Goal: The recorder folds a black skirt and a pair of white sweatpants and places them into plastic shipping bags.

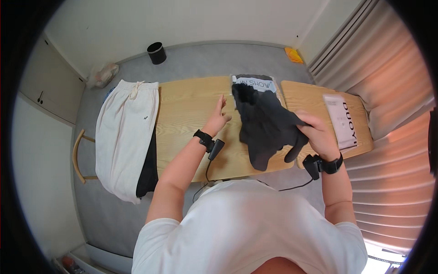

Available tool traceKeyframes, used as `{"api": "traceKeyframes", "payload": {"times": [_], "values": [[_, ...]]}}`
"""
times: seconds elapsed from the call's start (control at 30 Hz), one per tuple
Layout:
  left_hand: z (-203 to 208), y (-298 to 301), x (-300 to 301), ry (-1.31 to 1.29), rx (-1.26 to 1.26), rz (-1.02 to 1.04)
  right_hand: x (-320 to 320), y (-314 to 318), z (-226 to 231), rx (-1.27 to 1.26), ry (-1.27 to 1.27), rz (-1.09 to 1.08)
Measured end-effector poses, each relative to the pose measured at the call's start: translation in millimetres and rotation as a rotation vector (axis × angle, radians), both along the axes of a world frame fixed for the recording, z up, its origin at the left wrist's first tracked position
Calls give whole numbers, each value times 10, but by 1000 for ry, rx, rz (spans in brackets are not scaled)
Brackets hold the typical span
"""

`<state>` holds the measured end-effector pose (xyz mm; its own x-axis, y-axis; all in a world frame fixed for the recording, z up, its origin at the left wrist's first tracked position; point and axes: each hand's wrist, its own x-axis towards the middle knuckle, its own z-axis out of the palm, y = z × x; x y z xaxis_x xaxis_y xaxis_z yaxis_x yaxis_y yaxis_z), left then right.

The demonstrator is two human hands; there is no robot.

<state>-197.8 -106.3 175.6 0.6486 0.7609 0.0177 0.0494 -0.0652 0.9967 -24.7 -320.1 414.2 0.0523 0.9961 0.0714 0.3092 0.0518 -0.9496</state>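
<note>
Lettering [349, 120] marks packages [336, 118] near black garment [270, 119] in right hand [321, 137].

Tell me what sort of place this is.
Probably a plain room in a home or small workspace: a wood-topped table, pale trousers at its left end, and long curtains on the right.

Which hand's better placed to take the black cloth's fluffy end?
Probably left: the left hand looks empty, nearer the fluffy end; the right hand holds the black cloth by its opposite side.
</note>
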Motion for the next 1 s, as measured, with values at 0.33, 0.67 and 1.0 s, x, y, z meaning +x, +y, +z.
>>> {"api": "traceKeyframes", "payload": {"times": [0.33,0.67,1.0], "values": [[130,-103,-536,78,-202,-266,403,-224,-300,-66,234,-130],[1108,-446,-1707,311,223,114,439,-291,-879,-321,-9,-349],[-243,1164,-1428,611,524,411,808,1297,-2531,-111,-434,-493]]}}
